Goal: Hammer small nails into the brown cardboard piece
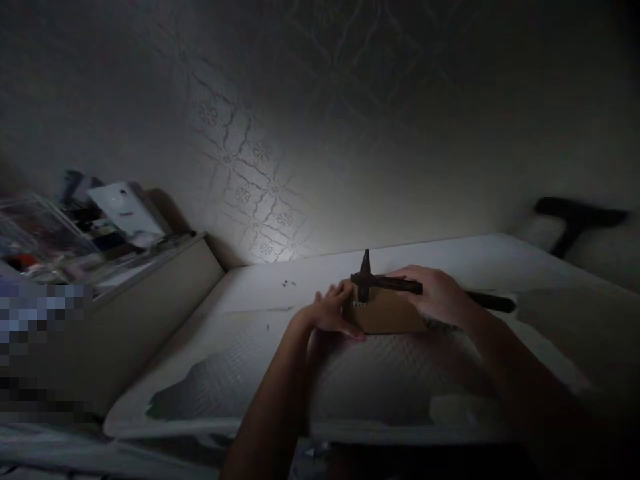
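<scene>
My right hand (437, 293) is wrapped round the dark handle of a hammer (364, 280), whose far end sticks out to the right behind the hand. The hammer's head is at the left, pointed end up and blunt face down over the board. Beneath it lies a flat brown board (395, 317), which looks like wood. A short row of small pale upright pieces, perhaps nails (359, 305), shows just under the hammer's face; whether it touches them I cannot tell. My left hand (333, 313) grips the board's left end, thumb along the front edge and fingers at the back.
The board rests on a white table (260, 287) with a grey worn patch at its front. Small dark bits (286, 284) lie to the left. A cluttered cabinet (165, 293) with a white box (125, 210) stands left. A patterned wall rises behind; a black T-shaped object (575, 217) is right.
</scene>
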The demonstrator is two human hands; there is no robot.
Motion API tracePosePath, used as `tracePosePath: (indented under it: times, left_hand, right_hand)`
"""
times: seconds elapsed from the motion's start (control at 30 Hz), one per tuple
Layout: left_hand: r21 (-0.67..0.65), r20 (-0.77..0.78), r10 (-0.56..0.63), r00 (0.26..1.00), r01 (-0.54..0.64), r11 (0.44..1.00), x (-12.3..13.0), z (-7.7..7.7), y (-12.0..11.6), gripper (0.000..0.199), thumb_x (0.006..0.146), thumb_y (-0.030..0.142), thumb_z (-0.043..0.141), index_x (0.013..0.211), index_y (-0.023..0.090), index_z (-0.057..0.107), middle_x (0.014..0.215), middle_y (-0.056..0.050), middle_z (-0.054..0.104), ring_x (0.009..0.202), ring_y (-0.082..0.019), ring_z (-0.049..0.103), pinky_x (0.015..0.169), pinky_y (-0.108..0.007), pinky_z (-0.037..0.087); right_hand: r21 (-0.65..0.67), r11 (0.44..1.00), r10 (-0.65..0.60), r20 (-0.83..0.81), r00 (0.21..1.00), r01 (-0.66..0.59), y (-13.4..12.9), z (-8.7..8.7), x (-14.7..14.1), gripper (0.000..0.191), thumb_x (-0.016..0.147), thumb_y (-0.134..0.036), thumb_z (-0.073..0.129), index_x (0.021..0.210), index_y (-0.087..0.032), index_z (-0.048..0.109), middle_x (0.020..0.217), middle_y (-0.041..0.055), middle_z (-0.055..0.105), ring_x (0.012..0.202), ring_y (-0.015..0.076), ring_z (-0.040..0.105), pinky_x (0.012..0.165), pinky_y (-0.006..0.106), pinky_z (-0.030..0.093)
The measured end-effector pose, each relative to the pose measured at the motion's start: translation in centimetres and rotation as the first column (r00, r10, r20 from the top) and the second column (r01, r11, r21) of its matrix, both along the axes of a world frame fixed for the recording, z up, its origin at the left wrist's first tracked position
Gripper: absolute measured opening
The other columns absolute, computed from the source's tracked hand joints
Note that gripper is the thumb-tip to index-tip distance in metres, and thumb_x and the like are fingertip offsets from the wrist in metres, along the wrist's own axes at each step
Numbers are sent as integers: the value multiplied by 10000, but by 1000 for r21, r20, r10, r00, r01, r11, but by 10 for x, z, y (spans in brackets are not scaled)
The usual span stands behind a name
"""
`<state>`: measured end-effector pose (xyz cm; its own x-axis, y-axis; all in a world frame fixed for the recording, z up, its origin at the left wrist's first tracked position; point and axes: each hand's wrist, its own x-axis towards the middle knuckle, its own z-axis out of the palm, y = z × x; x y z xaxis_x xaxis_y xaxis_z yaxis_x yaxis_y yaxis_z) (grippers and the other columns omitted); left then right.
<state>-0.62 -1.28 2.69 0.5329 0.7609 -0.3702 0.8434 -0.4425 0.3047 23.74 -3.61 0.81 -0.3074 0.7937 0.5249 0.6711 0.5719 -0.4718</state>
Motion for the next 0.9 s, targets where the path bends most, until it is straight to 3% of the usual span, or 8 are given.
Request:
tracePosePath:
  times: [0.9]
  left_hand:
    - [12, 8, -13, 1000, 12, 1000, -1, -2, 2, 1257, 479, 723, 645, 1433, 258, -30, 1495, -111, -85, 1352, -329, -110, 1061, -587, -22]
  right_hand:
    - [15, 999, -35, -24, 999, 35, 1, 0, 2, 331, 713, -129, 545, 1008, -261, 621, 1021, 24, 655, 934, 223, 607, 817, 345, 487]
